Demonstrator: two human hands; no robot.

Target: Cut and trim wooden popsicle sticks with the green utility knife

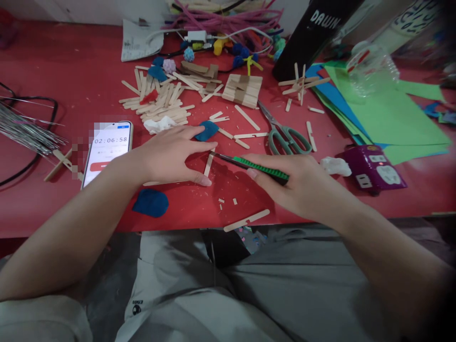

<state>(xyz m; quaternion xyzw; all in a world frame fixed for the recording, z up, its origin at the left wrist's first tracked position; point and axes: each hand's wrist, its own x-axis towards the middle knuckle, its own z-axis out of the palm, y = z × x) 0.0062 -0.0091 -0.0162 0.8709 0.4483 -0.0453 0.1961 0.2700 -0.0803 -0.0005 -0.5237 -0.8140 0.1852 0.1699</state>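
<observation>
My left hand (174, 152) lies spread on the red table, fingers apart, with its thumb at the lower end of a short wooden craft stick (209, 165). Whether it presses on that stick I cannot tell. My right hand (297, 183) is wrapped round a green and black utility knife (261, 168). The knife's tip points left, at the upper end of the same stick. By my left fingertips is a blue felt piece (207, 131); another blue felt piece (151, 203) lies below that hand. A notched craft stick (246, 221) rests near the table's front edge among small wood chips.
Green-handled scissors (285, 135) lie beyond my right hand. A heap of craft sticks (164, 99) is at the back, left of a flat stick panel (242, 90). The phone (107, 147) sits under my left forearm, a purple device (374, 168) at right, a black bottle (313, 35) behind.
</observation>
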